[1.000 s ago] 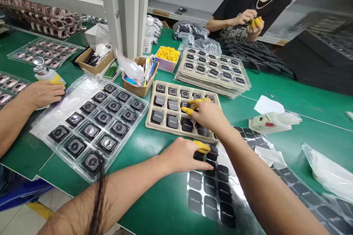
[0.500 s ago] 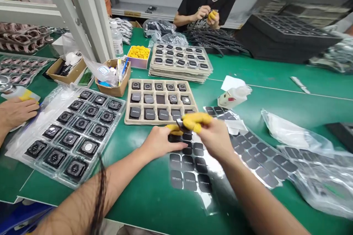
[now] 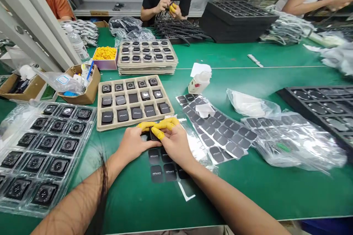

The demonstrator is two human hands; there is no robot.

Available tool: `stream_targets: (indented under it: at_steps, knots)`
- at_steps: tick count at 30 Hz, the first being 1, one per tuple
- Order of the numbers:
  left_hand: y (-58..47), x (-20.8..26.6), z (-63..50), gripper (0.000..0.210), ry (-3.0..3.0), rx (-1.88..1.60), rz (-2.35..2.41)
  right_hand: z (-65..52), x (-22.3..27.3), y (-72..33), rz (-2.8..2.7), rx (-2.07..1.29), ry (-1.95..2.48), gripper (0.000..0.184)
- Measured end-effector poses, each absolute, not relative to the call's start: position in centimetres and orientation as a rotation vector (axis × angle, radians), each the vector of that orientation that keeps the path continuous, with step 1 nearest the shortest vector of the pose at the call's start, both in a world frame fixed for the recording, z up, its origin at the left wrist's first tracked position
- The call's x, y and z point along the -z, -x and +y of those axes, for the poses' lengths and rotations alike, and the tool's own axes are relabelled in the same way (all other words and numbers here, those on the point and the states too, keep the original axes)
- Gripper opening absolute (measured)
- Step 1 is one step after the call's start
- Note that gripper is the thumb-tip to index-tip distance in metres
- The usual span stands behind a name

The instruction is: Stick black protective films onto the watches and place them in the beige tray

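My left hand (image 3: pixel 131 141) and my right hand (image 3: pixel 176 142), both with yellow finger cots, meet over the green table. Between their fingertips they grip a small black watch case (image 3: pixel 154 136), mostly hidden by the fingers. Just below lies a sheet of dark square stickers (image 3: pixel 156 173) with pale lettering, partly covered by my right hand. Beyond my hands sits a beige tray (image 3: pixel 116 122) of watch cases; several have dark squares on top, others show their round sensors. One middle compartment holds no watch.
At left lies a clear plastic tray (image 3: pixel 62 183) of watch cases. More sticker sheets (image 3: pixel 220 128), a white bottle (image 3: pixel 200 80) and plastic bags (image 3: pixel 298 147) are to the right. Stacked trays (image 3: pixel 147 69) and a box of yellow finger cots (image 3: pixel 105 64) stand behind. A co-worker (image 3: pixel 168 3) sits opposite.
My right hand has come down beside my left, and both now close around the watch case. The camera view has turned right, so the table things appear further left.
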State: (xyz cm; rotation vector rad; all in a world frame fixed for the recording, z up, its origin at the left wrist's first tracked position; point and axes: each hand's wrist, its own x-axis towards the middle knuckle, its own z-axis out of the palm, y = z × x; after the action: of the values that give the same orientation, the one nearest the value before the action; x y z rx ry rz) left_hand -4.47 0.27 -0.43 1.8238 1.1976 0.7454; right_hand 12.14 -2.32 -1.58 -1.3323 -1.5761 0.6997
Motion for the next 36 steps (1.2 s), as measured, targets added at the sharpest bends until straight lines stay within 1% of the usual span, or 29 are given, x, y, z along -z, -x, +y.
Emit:
stream_targets:
  at_steps: [4, 7, 8, 9, 10, 11, 13, 15, 16, 17, 18, 20, 22, 24, 27, 29, 31, 34, 36]
  knots:
    - [4.7, 0.7, 0.3, 0.053, -1.868, -0.737, 1.154, -2.5, -0.3, -13.0, -1.556, -0.726, 1.296, 0.01]
    - [4.9, 0.7, 0.4, 0.053, -1.75, -0.783, 1.115, -1.6, -2.6, -16.7, -1.467, -0.86, 1.186, 0.006]
    - [4.9, 0.6, 0.4, 0.053, -1.722, -0.779, 1.098, -1.1, -3.1, -18.4, -1.387, -0.923, 1.154, 0.009]
    - [5.0, 0.5, 0.4, 0.054, -1.714, -0.759, 1.077, -0.6, -3.3, -20.2, -1.303, -0.954, 1.171, 0.018]
    - [5.0, 0.3, 0.4, 0.054, -1.724, -0.727, 1.052, 0.0, -3.2, -21.7, -1.282, -0.972, 1.242, 0.029]
    - [5.0, 0.0, 0.4, 0.054, -1.747, -0.697, 1.028, 0.5, -2.9, -23.0, -1.328, -0.966, 1.366, 0.035]
    - [5.1, -0.4, 0.5, 0.054, -1.787, -0.66, 0.989, 1.2, -1.8, -24.5, -1.54, -0.807, 1.684, 0.033]
    - [5.1, -0.7, 0.4, 0.055, -1.773, -0.661, 0.974, 1.4, -0.8, -24.8, -1.729, -0.474, 1.93, 0.028]
    - [5.1, -0.8, 0.4, 0.055, -1.748, -0.673, 0.975, 1.4, -0.5, -24.6, -1.777, -0.307, 1.967, 0.028]
    - [5.0, -0.9, 0.3, 0.054, -1.718, -0.687, 0.978, 1.3, -0.2, -24.3, -1.825, -0.2, 1.932, 0.029]
    - [4.9, -0.9, 0.3, 0.054, -1.688, -0.701, 0.983, 1.3, 0.0, -24.1, -1.89, -0.168, 1.838, 0.031]
    - [4.7, -0.9, 0.1, 0.052, -1.625, -0.739, 0.993, 1.3, 0.2, -23.6, -2.078, -0.263, 1.551, 0.029]
    - [4.4, -0.8, -0.2, 0.051, -1.559, -0.777, 0.997, 1.4, 0.3, -23.5, -2.224, -0.385, 1.311, 0.019]
    - [4.2, -0.5, -0.4, 0.052, -1.497, -0.798, 0.999, 1.5, -0.1, -23.6, -2.226, -0.37, 1.267, 0.008]
    - [4.0, 0.0, -0.6, 0.054, -1.455, -0.796, 1.026, 1.0, -1.5, -23.2, -1.998, -0.262, 1.321, 0.015]
    - [3.9, 0.4, -0.6, 0.056, -1.454, -0.793, 1.042, 0.1, -2.5, -21.8, -1.921, -0.276, 1.254, 0.012]
    - [3.9, 0.6, -0.5, 0.057, -1.471, -0.791, 1.026, -0.7, -2.8, -19.7, -2.048, -0.296, 1.131, 0.005]
    - [3.9, 0.6, -0.4, 0.056, -1.492, -0.803, 1.006, -1.3, -2.1, -17.1, -2.257, -0.214, 1.028, 0.018]
    - [3.9, 0.5, -0.3, 0.055, -1.495, -0.814, 1.026, -1.2, -1.4, -16.6, -2.267, -0.188, 1.019, 0.021]
